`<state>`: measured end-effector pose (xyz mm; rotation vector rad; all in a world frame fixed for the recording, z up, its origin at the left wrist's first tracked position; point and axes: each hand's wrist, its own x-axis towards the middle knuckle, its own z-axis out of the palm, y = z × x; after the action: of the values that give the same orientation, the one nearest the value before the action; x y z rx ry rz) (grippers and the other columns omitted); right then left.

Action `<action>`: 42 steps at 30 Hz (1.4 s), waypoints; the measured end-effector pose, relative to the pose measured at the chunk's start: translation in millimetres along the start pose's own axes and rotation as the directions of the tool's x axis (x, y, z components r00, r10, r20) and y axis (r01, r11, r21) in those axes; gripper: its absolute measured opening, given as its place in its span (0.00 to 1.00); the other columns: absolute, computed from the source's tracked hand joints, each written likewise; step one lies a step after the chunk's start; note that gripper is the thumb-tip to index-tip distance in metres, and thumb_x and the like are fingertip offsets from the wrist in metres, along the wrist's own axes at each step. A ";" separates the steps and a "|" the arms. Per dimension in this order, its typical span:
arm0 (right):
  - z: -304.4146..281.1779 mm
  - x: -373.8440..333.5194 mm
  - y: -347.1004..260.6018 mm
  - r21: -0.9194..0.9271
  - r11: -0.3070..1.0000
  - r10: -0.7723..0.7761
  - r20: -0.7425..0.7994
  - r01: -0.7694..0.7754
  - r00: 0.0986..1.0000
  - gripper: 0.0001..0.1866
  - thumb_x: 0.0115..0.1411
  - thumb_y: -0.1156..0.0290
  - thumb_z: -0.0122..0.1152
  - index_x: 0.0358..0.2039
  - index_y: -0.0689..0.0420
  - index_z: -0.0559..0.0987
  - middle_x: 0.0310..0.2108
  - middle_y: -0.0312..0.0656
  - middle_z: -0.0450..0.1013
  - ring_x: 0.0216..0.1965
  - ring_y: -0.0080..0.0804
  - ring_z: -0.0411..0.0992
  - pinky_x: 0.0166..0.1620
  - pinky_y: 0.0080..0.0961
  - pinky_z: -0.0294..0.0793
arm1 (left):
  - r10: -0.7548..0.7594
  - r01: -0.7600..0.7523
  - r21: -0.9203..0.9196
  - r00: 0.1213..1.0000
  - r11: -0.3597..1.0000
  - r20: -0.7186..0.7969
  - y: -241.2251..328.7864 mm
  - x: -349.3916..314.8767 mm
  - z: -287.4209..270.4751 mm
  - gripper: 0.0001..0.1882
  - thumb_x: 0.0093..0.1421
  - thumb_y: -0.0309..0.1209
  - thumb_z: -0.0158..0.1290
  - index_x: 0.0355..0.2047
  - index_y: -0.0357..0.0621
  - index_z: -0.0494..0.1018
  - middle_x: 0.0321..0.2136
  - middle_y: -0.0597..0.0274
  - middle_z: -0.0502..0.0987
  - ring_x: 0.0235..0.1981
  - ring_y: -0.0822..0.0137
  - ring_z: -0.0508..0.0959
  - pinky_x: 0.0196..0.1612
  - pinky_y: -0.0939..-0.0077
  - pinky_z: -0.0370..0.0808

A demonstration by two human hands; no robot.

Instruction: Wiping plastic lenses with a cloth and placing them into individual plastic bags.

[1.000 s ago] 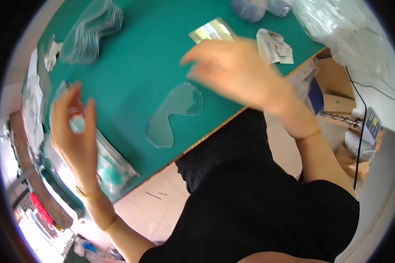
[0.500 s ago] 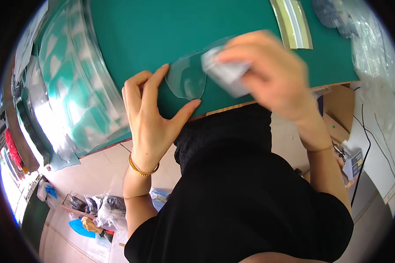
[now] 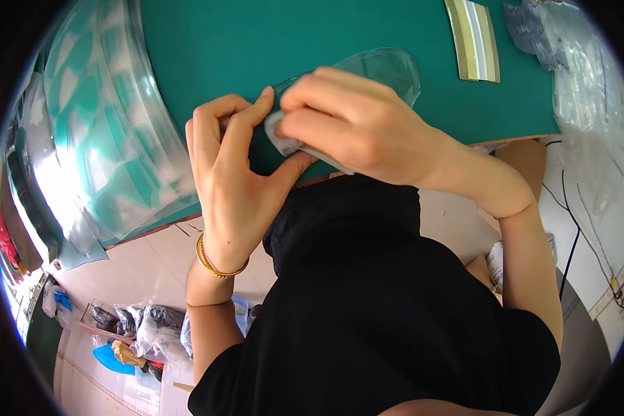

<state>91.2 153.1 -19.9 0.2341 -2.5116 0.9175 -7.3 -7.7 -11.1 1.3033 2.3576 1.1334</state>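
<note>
A clear curved plastic lens (image 3: pixel 390 68) lies flat on the green tabletop, near the front edge. My left hand (image 3: pixel 227 154) braces its left end, index fingertip at the upper edge and thumb at the lower edge. With closed fingers my right hand (image 3: pixel 371 128) presses a folded white cloth (image 3: pixel 281 141) on the lens's left part, close to my left thumb. The hand and cloth cover much of the lens; its rounded right end shows beyond my knuckles.
Stacked clear plastic sheets (image 3: pixel 111 132) fill the table's left side. A cream and white strip (image 3: pixel 473 41) lies at the far right, with crumpled clear plastic wrap (image 3: pixel 579 90) beyond it. Black cables (image 3: pixel 574 243) hang at the right. Bagged items (image 3: pixel 156 333) sit on the floor, lower left.
My right hand has swept the cloth leftward and slightly down across the lens, uncovering its right end. My left hand stays at the lens's left end.
</note>
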 end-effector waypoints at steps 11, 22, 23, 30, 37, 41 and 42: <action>-28.8 -17.5 7.6 -0.199 0.975 0.084 -0.088 -0.100 0.993 0.09 0.48 0.79 0.67 0.31 0.63 0.78 0.32 0.43 0.73 0.33 0.39 0.75 0.34 0.28 0.76 | 0.032 -0.031 0.053 0.999 0.998 -0.019 -0.9 -4.6 -2.2 0.33 0.36 0.29 0.74 0.46 0.37 0.78 0.39 0.61 0.69 0.38 0.62 0.69 0.43 0.69 0.69; -35.7 -28.7 28.2 -0.314 0.919 0.149 -0.283 -0.238 0.948 0.09 0.50 0.77 0.70 0.30 0.61 0.77 0.29 0.40 0.70 0.29 0.37 0.72 0.31 0.28 0.73 | -0.049 0.046 0.082 0.998 0.996 0.035 6.2 0.4 -0.7 0.35 0.36 0.29 0.75 0.48 0.37 0.79 0.40 0.62 0.68 0.38 0.65 0.68 0.43 0.72 0.71; -40.9 -36.8 25.6 -0.318 0.901 0.199 -0.299 -0.294 0.933 0.09 0.51 0.77 0.70 0.30 0.61 0.76 0.29 0.40 0.71 0.28 0.36 0.72 0.30 0.27 0.72 | -0.052 0.049 0.073 0.998 0.996 0.032 5.6 1.3 0.9 0.35 0.36 0.29 0.75 0.48 0.37 0.79 0.40 0.62 0.68 0.37 0.65 0.69 0.43 0.72 0.71; -78.7 -82.7 -8.2 -0.273 0.762 0.472 -0.387 -0.587 0.792 0.07 0.56 0.77 0.68 0.33 0.63 0.79 0.34 0.41 0.76 0.31 0.28 0.74 0.35 0.20 0.74 | -0.022 0.023 0.058 0.999 0.998 -0.024 9.2 -2.6 -10.3 0.33 0.36 0.29 0.74 0.46 0.35 0.79 0.40 0.58 0.70 0.38 0.61 0.70 0.42 0.70 0.72; -189.1 -146.1 47.5 -0.700 0.315 0.527 -0.433 -0.641 0.732 0.15 0.67 0.62 0.58 0.47 0.58 0.80 0.46 0.43 0.76 0.45 0.36 0.74 0.48 0.28 0.72 | 0.061 -0.060 0.010 0.996 0.998 -0.066 7.9 -15.3 -41.4 0.30 0.45 0.29 0.69 0.51 0.37 0.74 0.46 0.53 0.73 0.44 0.52 0.73 0.46 0.63 0.72; -183.9 -100.7 22.3 -0.719 0.325 0.440 -0.460 -0.614 0.771 0.16 0.67 0.63 0.56 0.51 0.55 0.80 0.52 0.42 0.72 0.52 0.34 0.71 0.53 0.28 0.69 | -0.090 0.244 0.254 0.862 0.936 -0.499 -43.4 -34.9 -106.5 0.23 0.49 0.27 0.68 0.46 0.39 0.77 0.44 0.54 0.78 0.44 0.58 0.76 0.47 0.67 0.73; -175.9 -85.2 14.9 -0.716 0.291 0.358 -0.534 -0.635 0.766 0.15 0.67 0.64 0.57 0.50 0.55 0.80 0.53 0.42 0.72 0.52 0.34 0.71 0.53 0.28 0.70 | -0.147 0.361 0.297 0.818 0.884 -0.556 -58.1 -39.1 -125.7 0.24 0.49 0.28 0.68 0.47 0.39 0.77 0.45 0.52 0.77 0.45 0.58 0.75 0.48 0.67 0.72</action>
<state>224.6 278.3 50.5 -1.0347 -2.4205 -0.3146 -85.9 -122.3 26.2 0.7729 3.1811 1.0611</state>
